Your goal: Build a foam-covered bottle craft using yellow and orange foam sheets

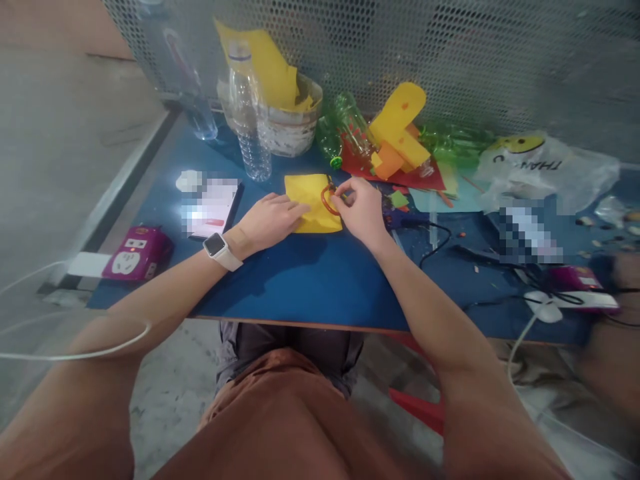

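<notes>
A yellow sheet of paper or felt lies flat on the blue table. My left hand rests on its left side, fingers stretched out flat. Over the right edge, my right hand is closed in a pinch on a reddish-orange loop, which lies on the sheet. Part of the loop is hidden by the fingers, and its kind is not clear. Just right of that hand are small coloured scraps and a dark blue tool with a black cord.
Clear bottles, a basket, green bottles and yellow cutouts line the mesh back. A phone and purple power socket stand left. At right are a plastic bag, cables and another person's arm.
</notes>
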`<state>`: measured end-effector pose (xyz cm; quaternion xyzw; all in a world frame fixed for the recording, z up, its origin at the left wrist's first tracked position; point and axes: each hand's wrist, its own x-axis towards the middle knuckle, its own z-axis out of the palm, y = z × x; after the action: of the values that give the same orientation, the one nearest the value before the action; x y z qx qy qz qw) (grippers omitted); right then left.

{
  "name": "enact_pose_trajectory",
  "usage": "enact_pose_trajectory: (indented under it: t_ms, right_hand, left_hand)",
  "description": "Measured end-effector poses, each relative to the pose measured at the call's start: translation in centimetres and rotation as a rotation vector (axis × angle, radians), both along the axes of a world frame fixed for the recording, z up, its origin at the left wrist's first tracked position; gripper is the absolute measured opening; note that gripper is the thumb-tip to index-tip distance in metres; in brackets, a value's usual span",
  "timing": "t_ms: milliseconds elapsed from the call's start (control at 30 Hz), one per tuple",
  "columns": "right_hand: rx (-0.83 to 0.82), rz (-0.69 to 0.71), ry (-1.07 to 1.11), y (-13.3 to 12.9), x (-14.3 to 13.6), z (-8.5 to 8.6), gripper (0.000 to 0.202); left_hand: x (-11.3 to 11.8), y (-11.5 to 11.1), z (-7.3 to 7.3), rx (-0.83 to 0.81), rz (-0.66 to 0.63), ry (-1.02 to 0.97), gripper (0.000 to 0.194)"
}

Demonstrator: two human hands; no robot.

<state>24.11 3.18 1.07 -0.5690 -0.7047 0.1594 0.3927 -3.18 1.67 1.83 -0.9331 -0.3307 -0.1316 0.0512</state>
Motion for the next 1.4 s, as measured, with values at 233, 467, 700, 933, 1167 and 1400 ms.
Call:
enact_pose_trajectory:
  t_ms: [233, 467, 700, 933, 1167, 1400]
  right_hand:
    - [0.044, 0.091, 0.069, 0.4, 0.4, -0.4, 0.006]
    - [0.086, 0.324, -0.111, -0.4, -0.2, -0.4, 0.032]
    - [0.199, 0.388, -0.047, -1.1, -1.4, -0.6, 0.051]
    - [0.268, 0.21, 0.074, -1.1, -1.5, -0.7, 0.02]
    - [0.036, 0.357, -0.417, -0.3, -0.2, -1.0, 0.024]
    - [0.058, 0.461, -0.418, 0.9, 0.2, -1.7, 0.028]
  left_hand:
    - [-2.7, 2.1, 1.1, 0.307, 0.079, -0.246, 0.03]
    - [-4.1, 1.8, 3.5, 0.471, -0.03, -0.483, 0.022]
    - [-3.7, 0.1, 3.8, 0.378, -0.104, -0.718, 0.026]
    - [-3.0, -0.1, 4.6, 0.405, -0.079, -0.753, 0.021]
    - [-2.9, 0.0, 4.3, 0.371, -0.078, -0.759, 0.028]
    - [-2.9, -0.1, 3.4, 0.231, -0.077, -0.737, 0.051]
